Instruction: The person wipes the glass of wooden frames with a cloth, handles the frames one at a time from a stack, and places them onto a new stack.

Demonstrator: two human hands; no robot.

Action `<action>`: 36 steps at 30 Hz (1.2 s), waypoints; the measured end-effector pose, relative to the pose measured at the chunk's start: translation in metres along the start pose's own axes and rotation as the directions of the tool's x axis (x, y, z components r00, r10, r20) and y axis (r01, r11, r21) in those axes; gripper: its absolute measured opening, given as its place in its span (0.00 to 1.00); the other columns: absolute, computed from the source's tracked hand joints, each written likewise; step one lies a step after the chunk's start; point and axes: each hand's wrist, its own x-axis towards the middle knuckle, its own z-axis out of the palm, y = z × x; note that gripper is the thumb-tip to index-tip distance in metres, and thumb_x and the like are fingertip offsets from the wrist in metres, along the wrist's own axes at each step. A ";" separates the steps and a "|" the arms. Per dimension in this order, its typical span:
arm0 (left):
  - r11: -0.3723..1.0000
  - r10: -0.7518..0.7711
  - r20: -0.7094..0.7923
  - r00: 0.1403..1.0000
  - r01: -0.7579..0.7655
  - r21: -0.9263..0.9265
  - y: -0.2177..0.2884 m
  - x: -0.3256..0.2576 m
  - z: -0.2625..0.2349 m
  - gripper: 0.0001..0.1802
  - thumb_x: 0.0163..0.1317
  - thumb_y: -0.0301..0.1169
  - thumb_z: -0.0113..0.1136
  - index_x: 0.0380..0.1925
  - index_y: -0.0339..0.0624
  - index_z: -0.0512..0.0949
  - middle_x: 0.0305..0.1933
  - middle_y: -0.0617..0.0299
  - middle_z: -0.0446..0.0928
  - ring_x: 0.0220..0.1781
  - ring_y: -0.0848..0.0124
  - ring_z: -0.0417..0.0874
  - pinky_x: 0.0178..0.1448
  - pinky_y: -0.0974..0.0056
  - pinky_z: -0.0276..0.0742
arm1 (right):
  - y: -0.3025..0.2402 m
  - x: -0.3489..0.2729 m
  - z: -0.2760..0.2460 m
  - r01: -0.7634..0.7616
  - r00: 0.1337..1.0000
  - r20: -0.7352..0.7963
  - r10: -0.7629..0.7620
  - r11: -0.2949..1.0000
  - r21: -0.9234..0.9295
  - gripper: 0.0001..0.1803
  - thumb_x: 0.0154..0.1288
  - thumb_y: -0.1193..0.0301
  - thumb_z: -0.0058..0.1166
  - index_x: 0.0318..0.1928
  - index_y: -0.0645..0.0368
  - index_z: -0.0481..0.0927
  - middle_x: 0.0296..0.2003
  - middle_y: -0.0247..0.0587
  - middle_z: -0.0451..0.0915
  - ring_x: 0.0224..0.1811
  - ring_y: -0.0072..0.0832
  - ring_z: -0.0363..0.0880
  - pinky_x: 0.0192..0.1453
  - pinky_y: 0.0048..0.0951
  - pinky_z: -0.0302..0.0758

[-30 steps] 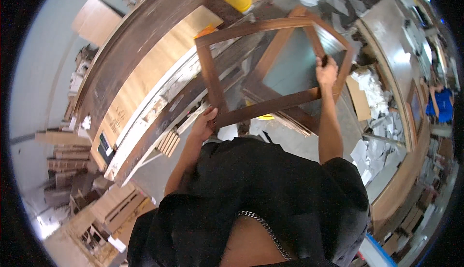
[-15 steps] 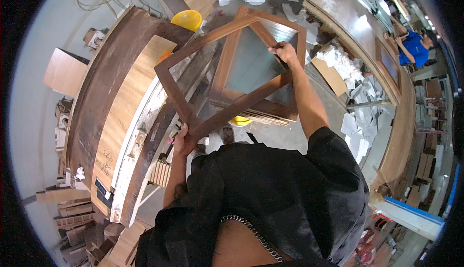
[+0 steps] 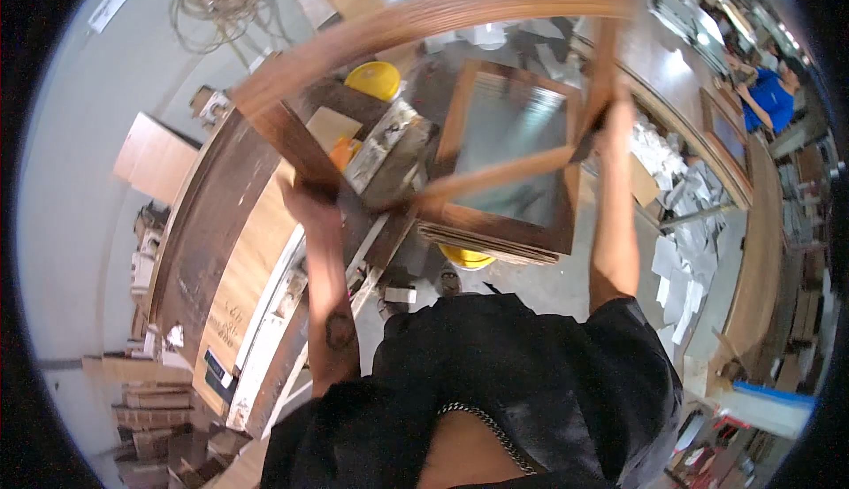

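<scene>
I hold up a brown wooden frame (image 3: 424, 13), a four-sided rim that I can see through, smeared by motion. My left hand (image 3: 314, 208) is closed around its left side near the lower corner. At the opposite side my right hand (image 3: 614, 128) grips the right rail; its fingers are blurred and partly hidden. Below and behind the raised frame lies a wood-framed glass panel (image 3: 506, 217), on top of a stack of similar wooden frames. A yellow bucket (image 3: 466, 259) shows partly under that stack.
To my left stands a long, dark workbench (image 3: 205, 241) with a light wooden board (image 3: 232, 299) on it. A yellow round lid or bucket (image 3: 373, 80) sits beyond. White paper scraps (image 3: 694, 224) are heaped at right, under a table (image 3: 743, 268). A person in blue (image 3: 769, 98) works farther off.
The wooden frame has swung up and away from me, its far rail now higher in view. Both my hands have risen with it, the right one moving rightward. The glass panel below is more exposed.
</scene>
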 end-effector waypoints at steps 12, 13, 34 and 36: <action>0.929 -0.224 0.365 0.904 0.084 0.361 0.051 -0.027 0.095 0.25 0.64 0.34 0.55 0.58 0.34 0.67 0.54 0.51 0.75 0.53 0.63 0.78 0.54 0.60 0.80 | -0.086 -0.105 -0.097 0.102 0.875 0.483 -0.019 0.984 -0.146 0.27 0.69 0.57 0.46 0.60 0.63 0.63 0.48 0.53 0.77 0.41 0.35 0.83 0.25 0.28 0.85; 0.930 -0.252 0.361 0.898 0.121 0.347 0.045 -0.031 0.095 0.24 0.65 0.32 0.54 0.59 0.34 0.66 0.56 0.50 0.73 0.58 0.61 0.76 0.57 0.57 0.78 | -0.079 -0.095 -0.114 0.046 0.834 0.551 0.017 0.994 -0.100 0.28 0.69 0.58 0.47 0.61 0.63 0.62 0.47 0.53 0.77 0.41 0.36 0.83 0.24 0.30 0.86; 0.920 0.060 0.475 0.878 -0.233 0.314 0.171 -0.075 0.058 0.27 0.66 0.35 0.53 0.61 0.32 0.62 0.57 0.48 0.72 0.60 0.59 0.74 0.58 0.55 0.78 | -0.016 -0.107 0.039 0.155 0.803 0.594 -0.043 0.978 -0.139 0.21 0.65 0.52 0.52 0.36 0.59 0.71 0.22 0.40 0.76 0.19 0.24 0.75 0.22 0.22 0.76; 0.898 0.086 0.465 0.881 -0.271 0.348 0.201 -0.079 0.045 0.26 0.66 0.34 0.53 0.61 0.34 0.63 0.56 0.48 0.72 0.59 0.59 0.75 0.57 0.55 0.78 | -0.010 -0.123 0.059 0.166 0.760 0.648 -0.051 0.979 -0.116 0.19 0.64 0.54 0.52 0.38 0.59 0.71 0.23 0.40 0.75 0.19 0.27 0.76 0.23 0.25 0.78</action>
